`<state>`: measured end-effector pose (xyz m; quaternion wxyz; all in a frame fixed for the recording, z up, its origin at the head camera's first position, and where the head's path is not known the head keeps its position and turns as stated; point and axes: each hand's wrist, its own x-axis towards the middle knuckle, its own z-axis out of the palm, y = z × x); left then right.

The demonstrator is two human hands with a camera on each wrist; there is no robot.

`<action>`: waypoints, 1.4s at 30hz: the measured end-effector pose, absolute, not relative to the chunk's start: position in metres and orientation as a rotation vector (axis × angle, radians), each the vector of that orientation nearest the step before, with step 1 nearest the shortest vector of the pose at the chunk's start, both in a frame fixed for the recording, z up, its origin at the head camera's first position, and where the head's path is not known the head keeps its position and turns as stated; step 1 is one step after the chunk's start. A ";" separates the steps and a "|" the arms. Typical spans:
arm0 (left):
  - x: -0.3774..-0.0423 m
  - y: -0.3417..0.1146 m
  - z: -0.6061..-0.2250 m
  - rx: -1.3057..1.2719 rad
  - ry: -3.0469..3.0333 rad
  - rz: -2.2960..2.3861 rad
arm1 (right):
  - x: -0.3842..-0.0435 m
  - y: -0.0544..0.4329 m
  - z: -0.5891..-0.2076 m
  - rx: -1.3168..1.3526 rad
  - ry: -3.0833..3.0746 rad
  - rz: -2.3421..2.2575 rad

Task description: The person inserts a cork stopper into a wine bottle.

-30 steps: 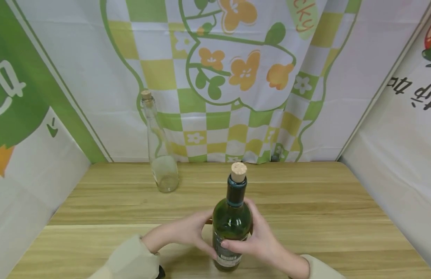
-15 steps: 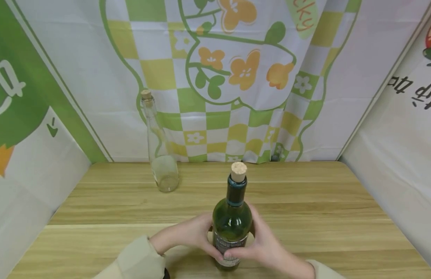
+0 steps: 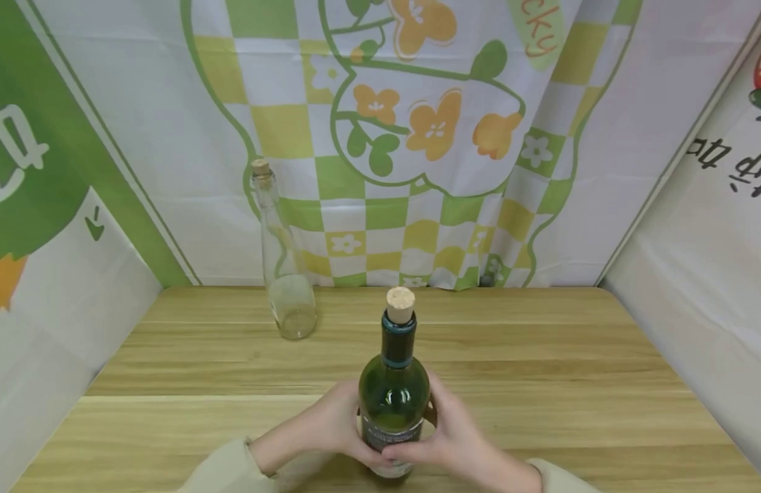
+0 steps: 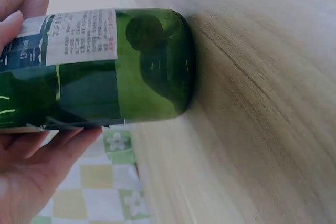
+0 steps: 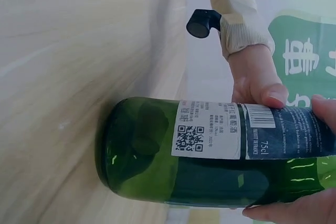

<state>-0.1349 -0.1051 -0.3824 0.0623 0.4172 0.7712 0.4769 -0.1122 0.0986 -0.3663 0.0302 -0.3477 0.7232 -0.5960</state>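
A green wine bottle (image 3: 394,394) stands upright on the wooden table near its front in the head view, a cork (image 3: 401,305) in its mouth. My left hand (image 3: 337,421) holds the bottle's left side, and my right hand (image 3: 457,435) holds the right side; their thumbs come close together across the front label. In the left wrist view the bottle's base (image 4: 157,66) is at the tabletop, and a white printed label is visible. A QR code (image 5: 190,138) shows on the label in the right wrist view. The bottle hides parts of the fingers.
A clear glass bottle (image 3: 288,274) with a cork stopper (image 3: 260,167) stands at the back left of the wooden table (image 3: 528,356). Behind it hangs a checked, flowered cloth (image 3: 393,226). Printed cloth walls (image 3: 713,274) close in both sides.
The wine bottle has turned, so its label looks different in front, then shifted slightly left with both hands around it. My left hand has closed in on it. The clear bottle stays put.
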 end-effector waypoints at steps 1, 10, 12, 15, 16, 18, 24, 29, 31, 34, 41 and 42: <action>-0.133 -0.108 -0.382 1.230 2.358 1.446 | -0.113 0.095 -0.365 -1.085 2.213 -1.843; -0.113 -0.146 -0.363 0.958 2.709 1.414 | -0.120 0.062 -0.342 -1.029 2.125 -1.770; -0.109 -0.156 -0.356 0.887 2.775 1.417 | -0.122 0.052 -0.338 -1.018 2.115 -1.747; -0.108 -0.168 -0.345 0.807 2.816 1.482 | -0.127 0.036 -0.333 -1.022 2.130 -1.731; -0.108 -0.172 -0.341 0.772 2.828 1.501 | -0.129 0.030 -0.332 -1.036 2.131 -1.735; -0.108 -0.181 -0.333 0.695 2.873 1.501 | -0.132 0.019 -0.329 -1.044 2.134 -1.744; -0.105 -0.210 -0.322 0.451 3.090 1.357 | -0.141 -0.018 -0.325 -1.098 2.144 -1.761; -0.107 -0.230 -0.323 0.279 3.190 1.308 | -0.147 -0.044 -0.327 -1.182 2.161 -1.754; -0.108 -0.237 -0.323 0.225 3.199 1.308 | -0.149 -0.053 -0.330 -1.158 2.147 -1.760; -0.112 -0.249 -0.324 0.169 3.196 1.297 | -0.153 -0.065 -0.333 -1.128 2.129 -1.761; -0.128 -0.271 -0.331 0.125 3.234 1.280 | -0.163 -0.093 -0.340 -1.080 2.252 -1.719; -0.130 -0.274 -0.332 0.118 3.241 1.276 | -0.164 -0.097 -0.342 -1.077 2.287 -1.702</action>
